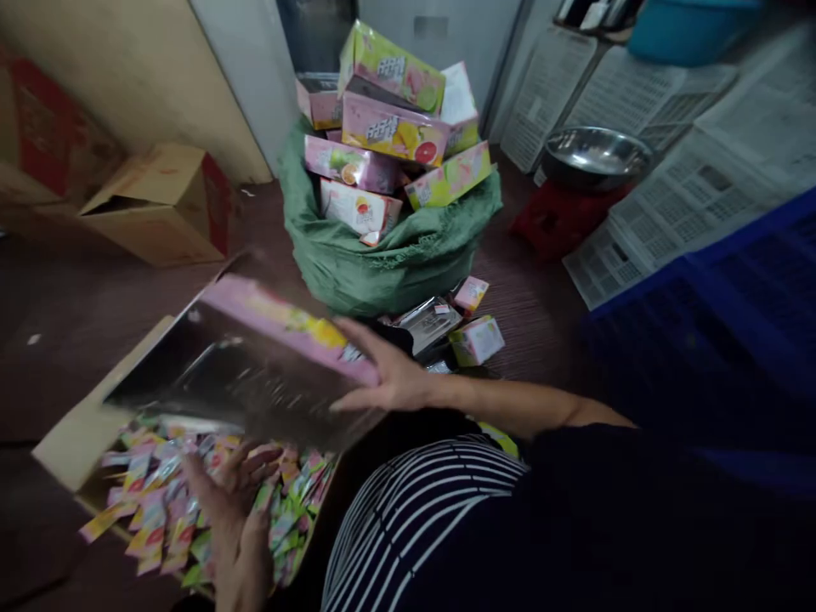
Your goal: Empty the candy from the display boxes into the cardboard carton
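My right hand [393, 374] grips one end of a pink and yellow printed packaging box [284, 327], thumb below and fingers on top. The box is tilted, its dark shiny side facing me, and slightly blurred. Below it stands an open cardboard carton [95, 416] filled with small pink, yellow and green stick sachets [159, 510]. Just over these sachets, my left hand [235, 518] has its fingers apart, with nothing visibly held. Some sachets hang over the carton's near left edge. The box hides the carton's far part.
A green woven sack [382, 272] heaped with similar printed boxes [395, 127] stands ahead. More boxes [478, 340] lie beside it on the floor. Brown cartons [159, 204] are at left; a steel bowl [596, 153] on a red base, white crates [694, 187] and blue crates [701, 314] line the right.
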Motion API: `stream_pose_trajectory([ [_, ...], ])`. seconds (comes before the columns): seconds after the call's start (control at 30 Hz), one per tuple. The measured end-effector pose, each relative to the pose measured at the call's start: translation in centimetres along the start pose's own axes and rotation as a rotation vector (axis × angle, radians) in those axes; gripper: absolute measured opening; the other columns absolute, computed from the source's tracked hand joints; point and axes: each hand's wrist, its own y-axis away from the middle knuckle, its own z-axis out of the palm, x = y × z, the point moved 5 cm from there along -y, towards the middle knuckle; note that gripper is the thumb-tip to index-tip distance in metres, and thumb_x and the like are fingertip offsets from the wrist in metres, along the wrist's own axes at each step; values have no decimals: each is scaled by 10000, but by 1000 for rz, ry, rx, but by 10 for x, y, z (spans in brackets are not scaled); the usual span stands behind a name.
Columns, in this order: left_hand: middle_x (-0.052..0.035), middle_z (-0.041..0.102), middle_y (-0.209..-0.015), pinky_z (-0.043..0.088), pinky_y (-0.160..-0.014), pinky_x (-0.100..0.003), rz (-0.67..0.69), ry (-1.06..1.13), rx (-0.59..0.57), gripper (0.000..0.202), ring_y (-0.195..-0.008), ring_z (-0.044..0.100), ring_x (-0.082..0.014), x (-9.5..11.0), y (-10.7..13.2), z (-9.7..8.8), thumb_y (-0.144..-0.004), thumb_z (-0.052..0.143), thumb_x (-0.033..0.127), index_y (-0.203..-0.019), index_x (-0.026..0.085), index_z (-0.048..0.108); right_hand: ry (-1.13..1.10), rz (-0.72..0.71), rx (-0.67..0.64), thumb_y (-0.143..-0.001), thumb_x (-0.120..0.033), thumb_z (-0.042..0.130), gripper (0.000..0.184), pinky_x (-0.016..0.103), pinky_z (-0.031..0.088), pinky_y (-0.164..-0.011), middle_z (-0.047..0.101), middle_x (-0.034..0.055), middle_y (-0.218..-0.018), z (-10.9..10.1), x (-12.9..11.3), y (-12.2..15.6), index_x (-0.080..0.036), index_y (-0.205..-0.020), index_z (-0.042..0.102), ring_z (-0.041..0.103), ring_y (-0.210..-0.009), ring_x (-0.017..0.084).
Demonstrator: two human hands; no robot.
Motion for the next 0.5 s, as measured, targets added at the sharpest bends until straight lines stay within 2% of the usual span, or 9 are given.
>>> stream_pose_trajectory([
  [0.07, -125, 621, -1297, 555, -918, -438, -61, -56, -41, 830, -1045, 657, -278, 16, -3, 19, -836, 606, 672, -1518, 242, 410, 298, -38, 223, -840, -569, 756, 1053, 423, 248, -1239, 274, 146, -1597, -63, 18, 15, -199, -1617, 150, 277, -1472, 281],
  [0.13, -111, 659, -1251, 498, -1029, -478, -172, -143, -5, 753, -1099, 650, -291, 21, 1, 26, -862, 568, 680, -1457, 219, 529, 653, 14, 324, -882, -506, 708, 951, 471, 225, -1221, 296, 170, -1573, -117, 46, 32, -168, -1606, 191, 271, -1449, 316],
  [0.17, -112, 680, -1211, 478, -1055, -507, -231, -176, 41, 766, -1094, 657, -304, 19, 4, 25, -847, 566, 703, -1424, 200, 572, 816, 59, 304, -892, -484, 689, 907, 493, 219, -1204, 318, 173, -1558, -137, 63, 41, -162, -1599, 219, 271, -1433, 333],
  [0.23, -125, 716, -1116, 464, -1065, -556, -322, -217, 115, 841, -1052, 677, -335, 10, 13, 18, -784, 586, 752, -1366, 146, 626, 1076, 146, 148, -910, -411, 657, 823, 509, 207, -1171, 329, 161, -1558, -161, 104, 57, -175, -1591, 261, 246, -1422, 350],
  [0.3, -132, 736, -1041, 461, -1069, -570, -389, -270, 181, 861, -1050, 682, -362, -3, 25, 7, -727, 607, 768, -1280, 113, 681, 1233, 205, -62, -895, -341, 663, 820, 520, 183, -1155, 289, 147, -1590, -163, 148, 70, -195, -1596, 264, 199, -1431, 361],
  [0.37, -130, 743, -1077, 443, -1097, -549, -456, -321, 214, 816, -1119, 663, -372, -13, 39, -5, -696, 631, 745, -1226, 131, 713, 1296, 275, -210, -864, -334, 700, 885, 533, 173, -1145, 253, 163, -1605, -153, 188, 78, -185, -1606, 241, 195, -1424, 377],
  [0.43, -118, 731, -1169, 423, -1121, -534, -529, -377, 249, 784, -1184, 635, -374, -19, 54, -18, -665, 656, 712, -1225, 167, 722, 1307, 366, -258, -854, -383, 719, 935, 547, 186, -1133, 272, 195, -1584, -137, 217, 79, -164, -1614, 219, 240, -1394, 393],
  [0.5, -113, 717, -1220, 422, -1122, -526, -592, -437, 272, 792, -1222, 609, -383, -24, 64, -30, -642, 663, 696, -1242, 182, 719, 1308, 405, -286, -864, -415, 709, 920, 551, 217, -1117, 309, 218, -1552, -120, 231, 77, -157, -1610, 235, 287, -1362, 399],
])
